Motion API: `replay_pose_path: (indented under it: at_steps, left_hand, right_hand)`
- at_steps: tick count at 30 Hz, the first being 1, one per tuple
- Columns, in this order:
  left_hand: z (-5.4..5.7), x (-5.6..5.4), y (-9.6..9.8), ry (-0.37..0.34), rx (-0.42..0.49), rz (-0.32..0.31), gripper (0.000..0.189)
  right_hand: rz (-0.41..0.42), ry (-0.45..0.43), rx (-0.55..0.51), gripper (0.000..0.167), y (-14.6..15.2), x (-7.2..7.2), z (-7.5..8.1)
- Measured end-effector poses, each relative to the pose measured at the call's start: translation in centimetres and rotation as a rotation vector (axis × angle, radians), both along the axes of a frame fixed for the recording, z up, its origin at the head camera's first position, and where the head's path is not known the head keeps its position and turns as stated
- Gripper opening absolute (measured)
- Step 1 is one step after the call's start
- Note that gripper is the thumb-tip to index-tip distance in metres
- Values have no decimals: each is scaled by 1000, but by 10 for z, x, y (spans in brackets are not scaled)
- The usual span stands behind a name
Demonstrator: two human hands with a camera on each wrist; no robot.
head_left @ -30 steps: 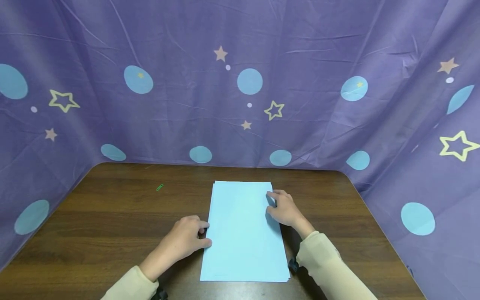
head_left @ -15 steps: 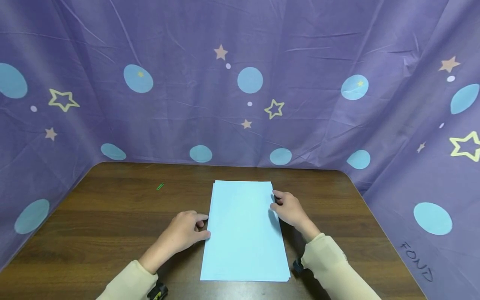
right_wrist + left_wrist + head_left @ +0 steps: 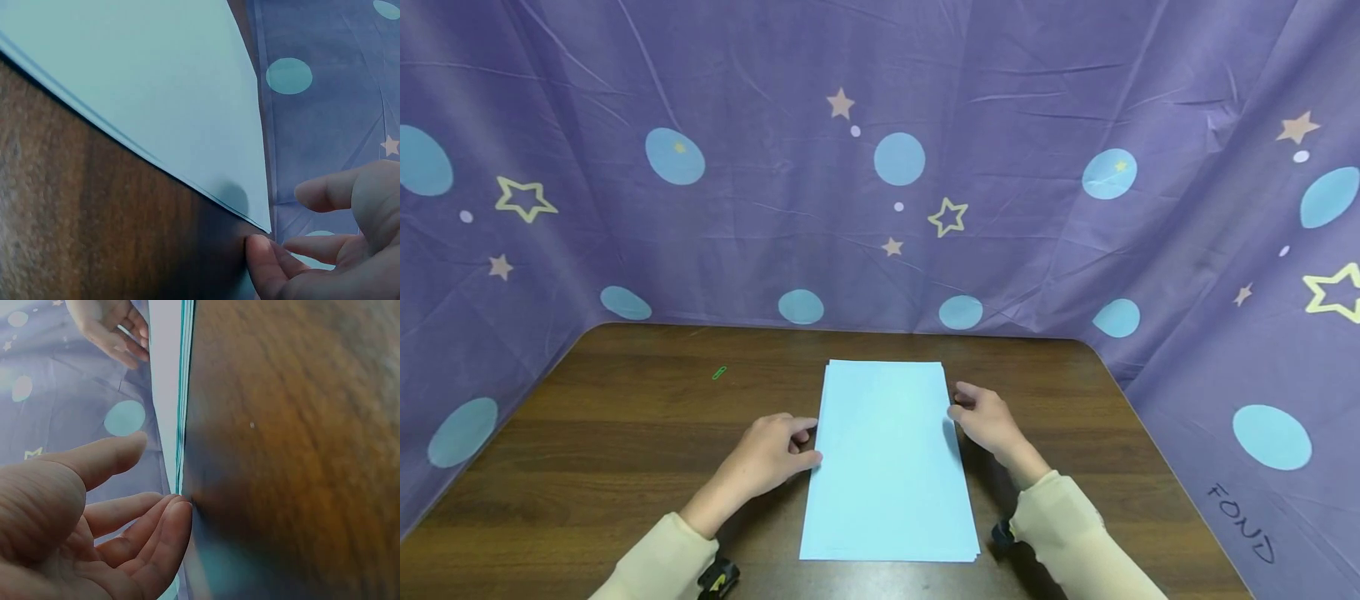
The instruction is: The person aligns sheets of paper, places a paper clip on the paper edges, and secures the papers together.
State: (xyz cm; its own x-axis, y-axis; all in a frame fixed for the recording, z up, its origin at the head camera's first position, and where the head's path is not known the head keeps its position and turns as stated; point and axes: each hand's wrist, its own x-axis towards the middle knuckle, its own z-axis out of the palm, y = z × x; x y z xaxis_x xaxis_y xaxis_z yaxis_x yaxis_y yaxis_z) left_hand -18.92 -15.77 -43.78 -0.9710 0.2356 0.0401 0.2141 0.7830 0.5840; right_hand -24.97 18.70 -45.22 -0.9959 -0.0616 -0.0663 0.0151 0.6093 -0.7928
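A stack of pale blue paper sheets (image 3: 887, 458) lies flat on the table, with its long sides running away from me. My left hand (image 3: 765, 454) is at the stack's left edge. In the left wrist view its fingertips (image 3: 181, 506) touch the layered edge of the sheets, while the thumb stands apart from them. My right hand (image 3: 994, 427) is beside the right edge, near the far corner. From the right wrist, its fingertips (image 3: 257, 247) are low by the paper's corner and the thumb is raised, with nothing pinched between them.
A small green paper clip (image 3: 719, 372) lies on the brown wooden table (image 3: 625, 433), toward the far left. A purple curtain (image 3: 737, 167) with stars and blue dots hangs behind the table and along both sides.
My right hand has moved outward to the right, off the top of the paper. My left hand has slid slightly farther along the left edge. The stack stays in place.
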Motion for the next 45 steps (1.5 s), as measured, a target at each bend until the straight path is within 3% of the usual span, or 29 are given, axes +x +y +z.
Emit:
replay_pose_path:
  at_steps: [12, 23, 28, 33, 45]
  left_hand:
    - [2, -6, 0, -30, 43, 47, 53]
    - [1, -5, -3, -65, 50, 60, 54]
    - [0, -6, -4, -77, 66, 48, 54]
    - [0, -9, -6, -99, 86, 33, 54]
    - [7, -11, -10, -219, 209, -1, 59]
  right_hand:
    - [-9, -78, -51, 59, 1, 10, 2]
    - [15, -63, -23, 55, -2, 22, 5]
    - [20, -84, -30, 56, 0, 27, 6]
    - [28, -126, -101, 58, 5, 31, 7]
    - [80, -195, -182, 57, 11, 38, 15]
